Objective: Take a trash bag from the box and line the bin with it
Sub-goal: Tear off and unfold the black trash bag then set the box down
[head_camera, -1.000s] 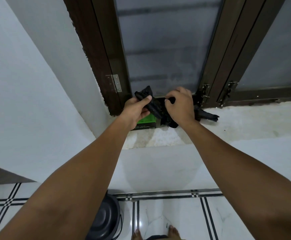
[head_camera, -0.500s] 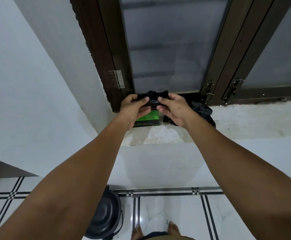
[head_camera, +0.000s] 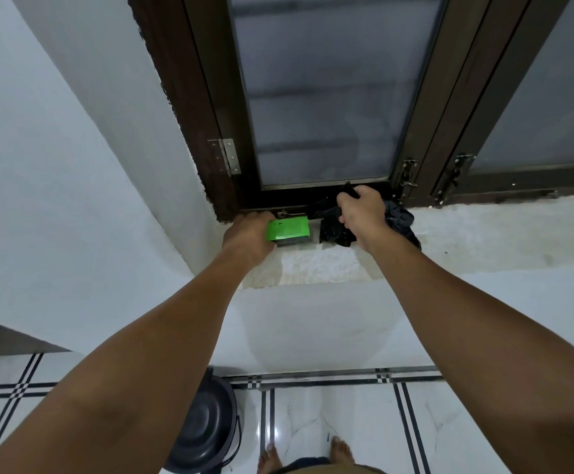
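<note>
White plastered wall [head_camera: 56,165] at far left, smooth, meeting the window recess at a corner. Below it, glossy white floor tiles [head_camera: 312,422] with thin black double lines crossing in a grid.

Bin [head_camera: 203,429]: round, dark, matte plastic, standing on the floor close under the left forearm, near the base of the wall; a thin wire handle shows at its right side. No liner visible at its rim.

Window sill [head_camera: 483,241]: pale, rough, speckled like stone or bare cement, with a lighter patch in front of the box. Behind it a dark brown wood frame [head_camera: 189,114] with chipped edges, a steel hinge [head_camera: 229,160], frosted glass panes [head_camera: 323,97] and two small latch bolts further right.

Left hand [head_camera: 246,234]: laid on the left end of the box, fingers curled over its far side, holding it down on the sill.

Box [head_camera: 287,229]: small, rectangular, bright green top, greyish front face, sitting on the sill against the frame.

Trash bag [head_camera: 333,230]: black, thin, crumpled plastic, lying bunched on the sill just right of the box, spreading behind the right wrist.

Right hand [head_camera: 360,210]: closed, pinching a fold of the bag at its upper end.

Bare toes [head_camera: 271,453] at bottom edge, on tile.
</note>
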`<state>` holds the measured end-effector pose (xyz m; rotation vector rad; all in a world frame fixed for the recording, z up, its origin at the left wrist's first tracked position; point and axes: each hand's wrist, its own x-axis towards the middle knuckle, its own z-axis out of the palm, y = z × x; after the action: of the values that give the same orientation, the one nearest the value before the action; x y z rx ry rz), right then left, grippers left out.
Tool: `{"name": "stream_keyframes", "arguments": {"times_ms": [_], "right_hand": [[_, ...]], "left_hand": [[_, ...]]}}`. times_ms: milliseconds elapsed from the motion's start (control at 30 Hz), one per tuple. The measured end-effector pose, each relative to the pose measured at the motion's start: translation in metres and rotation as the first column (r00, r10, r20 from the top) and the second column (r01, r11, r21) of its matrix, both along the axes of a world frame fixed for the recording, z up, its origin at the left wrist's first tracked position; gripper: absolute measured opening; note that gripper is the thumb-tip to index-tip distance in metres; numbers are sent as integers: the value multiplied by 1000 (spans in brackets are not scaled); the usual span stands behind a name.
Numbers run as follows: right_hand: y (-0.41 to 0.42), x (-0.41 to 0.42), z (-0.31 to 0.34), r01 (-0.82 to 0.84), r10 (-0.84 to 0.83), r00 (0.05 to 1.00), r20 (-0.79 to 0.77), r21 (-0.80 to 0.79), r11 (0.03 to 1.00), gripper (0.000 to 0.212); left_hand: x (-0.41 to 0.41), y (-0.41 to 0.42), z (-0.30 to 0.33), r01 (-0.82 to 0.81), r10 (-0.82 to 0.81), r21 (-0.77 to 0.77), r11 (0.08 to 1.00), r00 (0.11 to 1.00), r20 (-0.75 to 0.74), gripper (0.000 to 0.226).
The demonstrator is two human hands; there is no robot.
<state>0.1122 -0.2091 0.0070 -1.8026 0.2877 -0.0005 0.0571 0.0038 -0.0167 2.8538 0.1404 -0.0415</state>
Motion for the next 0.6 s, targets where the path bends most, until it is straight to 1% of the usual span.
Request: {"name": "stream_keyframes", "arguments": {"times_ms": [133,200,267,400,467,567,600], "right_hand": [[-2,3,5,61,-62,996,63,17,998,18],[-2,3,6,63,-65,995,82,22,998,19],[3,2,8,9,-10,998,66,17,1000,16],[19,-3,13,-181,185,982,-47,79,980,0],[23,-5,15,-206,214,974,-76,102,973,5],[25,-6,18,-250,258,963,-78,95,964,3],[25,-5,18,-261,270,960,-77,111,959,8]], "left_hand": [[0,1,2,-25,32,-67,997,995,97,51],[0,2,2,-39,50,-99,994,992,115,53],[0,1,3,-29,48,-142,989,991,128,54],[0,-7,8,20,29,-301,954,987,157,57],[1,-10,11,26,35,-345,938,985,169,58],[0,-10,13,17,56,-400,916,984,171,57],[-1,-9,13,12,67,-418,908,983,173,57]]}}
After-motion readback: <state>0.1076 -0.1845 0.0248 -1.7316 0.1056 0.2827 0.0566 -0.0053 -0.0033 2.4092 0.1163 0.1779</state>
